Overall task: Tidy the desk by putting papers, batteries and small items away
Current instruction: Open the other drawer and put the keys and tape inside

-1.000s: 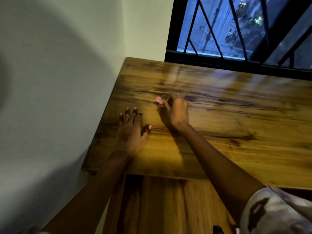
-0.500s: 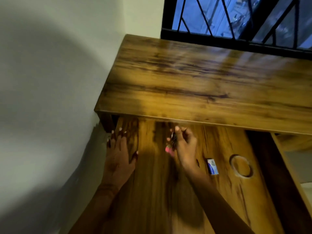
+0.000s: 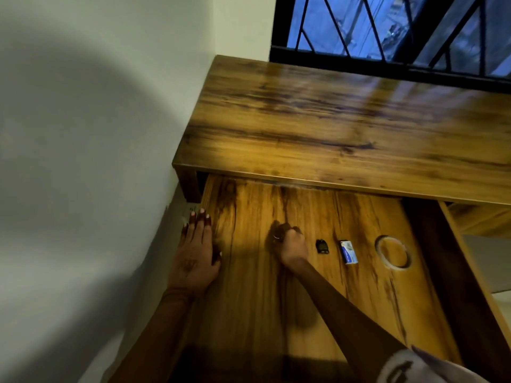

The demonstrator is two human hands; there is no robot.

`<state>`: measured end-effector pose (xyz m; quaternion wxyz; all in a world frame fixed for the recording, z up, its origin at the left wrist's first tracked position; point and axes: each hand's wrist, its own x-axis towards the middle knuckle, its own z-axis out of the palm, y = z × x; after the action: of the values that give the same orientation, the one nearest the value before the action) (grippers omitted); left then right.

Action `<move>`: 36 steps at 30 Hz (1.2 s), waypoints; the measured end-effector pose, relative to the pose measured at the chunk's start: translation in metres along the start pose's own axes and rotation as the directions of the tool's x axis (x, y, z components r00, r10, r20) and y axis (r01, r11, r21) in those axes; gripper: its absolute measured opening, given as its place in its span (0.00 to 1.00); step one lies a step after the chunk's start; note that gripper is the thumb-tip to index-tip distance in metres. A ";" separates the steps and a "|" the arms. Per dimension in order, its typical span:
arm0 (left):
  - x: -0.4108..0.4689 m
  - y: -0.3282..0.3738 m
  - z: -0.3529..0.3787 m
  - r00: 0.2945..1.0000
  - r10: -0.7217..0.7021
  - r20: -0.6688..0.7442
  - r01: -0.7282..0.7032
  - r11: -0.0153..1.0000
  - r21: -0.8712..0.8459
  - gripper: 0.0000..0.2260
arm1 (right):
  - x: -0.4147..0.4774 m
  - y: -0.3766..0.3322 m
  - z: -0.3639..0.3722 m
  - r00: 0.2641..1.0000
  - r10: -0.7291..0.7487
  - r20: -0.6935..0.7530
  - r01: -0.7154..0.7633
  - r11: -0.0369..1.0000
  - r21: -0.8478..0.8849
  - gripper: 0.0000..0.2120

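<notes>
A wooden pull-out shelf (image 3: 359, 313) extends from under the desk top (image 3: 345, 125). My right hand (image 3: 291, 246) rests low on the shelf, fingers curled around a small dark item with a metal ring (image 3: 279, 233); most of it is hidden. To its right lie a small black object (image 3: 322, 246), a blue and white little box (image 3: 349, 252) and a roll of clear tape (image 3: 392, 252). My left hand (image 3: 196, 255) lies flat, fingers spread, on the shelf's left edge beside the wall.
A white wall (image 3: 96, 161) runs close along the left side. A barred window (image 3: 387, 31) stands behind the desk. A dark gap and a wooden side panel (image 3: 470, 272) border the shelf on the right.
Both hands dropped from the desk top to the pull-out shelf. The right hand carried a small pink-tipped item down and now presses lower on the shelf; a black object shows beside it.
</notes>
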<state>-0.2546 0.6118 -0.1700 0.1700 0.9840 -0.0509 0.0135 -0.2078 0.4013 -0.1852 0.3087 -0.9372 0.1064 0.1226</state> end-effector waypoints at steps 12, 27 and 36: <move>-0.017 0.010 -0.007 0.999 -0.004 0.046 0.001 0.998 0.060 0.37 | -0.030 0.006 -0.025 0.996 -0.058 -0.066 0.058 0.998 -0.010 0.15; -0.125 0.113 -0.013 0.996 0.056 0.063 -0.054 0.998 -0.024 0.37 | -0.169 0.078 -0.063 0.988 -0.060 -0.144 0.076 0.992 0.104 0.16; -0.214 0.126 0.014 0.985 0.061 0.163 -0.090 0.980 0.177 0.33 | -0.261 0.144 -0.048 0.950 -0.242 -0.198 0.177 0.938 -0.297 0.41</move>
<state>-0.4808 0.5094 -0.1511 0.0733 0.9909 -0.1001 -0.0530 -0.4869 0.2911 -0.1506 0.1722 -0.9848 0.0226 -0.0078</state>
